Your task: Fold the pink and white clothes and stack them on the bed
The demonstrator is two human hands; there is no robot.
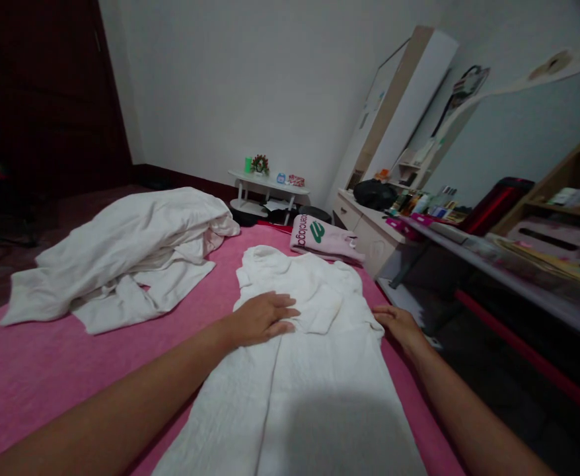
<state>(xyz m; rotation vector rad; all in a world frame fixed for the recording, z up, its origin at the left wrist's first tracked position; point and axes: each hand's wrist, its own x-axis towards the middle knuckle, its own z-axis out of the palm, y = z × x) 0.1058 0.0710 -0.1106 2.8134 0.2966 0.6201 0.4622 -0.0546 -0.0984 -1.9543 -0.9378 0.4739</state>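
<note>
One white garment [320, 360], pointing lengthwise away, left grip [263, 318] spread flat, right grip [401, 326] unclear

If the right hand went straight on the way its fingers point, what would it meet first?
Likely the side edge of the white garment lying on the pink cover. The right hand is right beside it; whether the fingertips already touch is unclear.

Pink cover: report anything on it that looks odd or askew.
Only the white heap at left: it lies crumpled, ends splayed over the pink cover, unlike the laid-out white garment to its right. No spill shows.
</note>
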